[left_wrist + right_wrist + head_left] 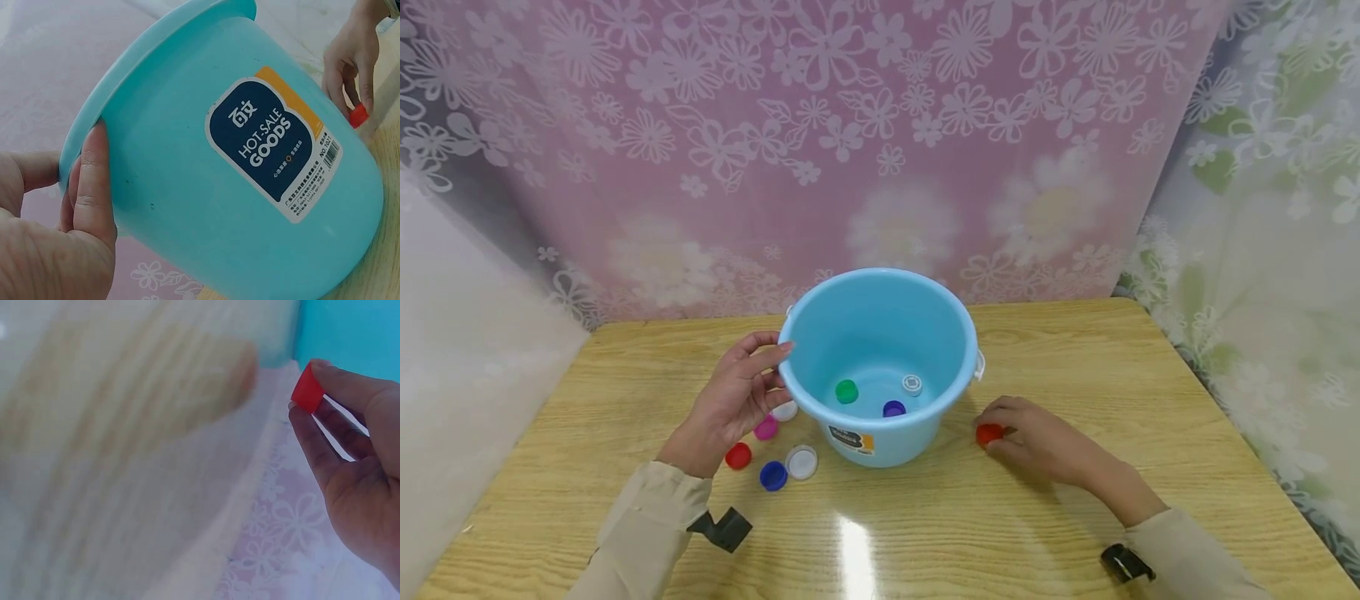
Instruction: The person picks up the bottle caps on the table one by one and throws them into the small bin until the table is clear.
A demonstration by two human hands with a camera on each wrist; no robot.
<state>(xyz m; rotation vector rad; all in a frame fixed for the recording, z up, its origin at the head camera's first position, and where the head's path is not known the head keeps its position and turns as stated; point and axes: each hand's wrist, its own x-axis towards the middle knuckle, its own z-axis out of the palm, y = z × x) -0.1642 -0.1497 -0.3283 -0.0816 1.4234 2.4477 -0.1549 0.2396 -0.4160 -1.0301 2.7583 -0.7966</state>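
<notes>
Treat red cap [989, 434] as probably light, stiff and slick; take hold across opposite sides. Locate at right of blue bucket [895, 450], low at tabletop [970, 533]; unable to tell whether touching. Note pinch on cap between thumb and fingertips of right hand [1041, 442]. Farther out, note grip on bucket rim by left hand [737, 396].

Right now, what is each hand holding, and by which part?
The left hand grips the light blue bucket by the left side of its rim. The right hand pinches a red cap by its opposite sides, between thumb and fingertips.
</notes>
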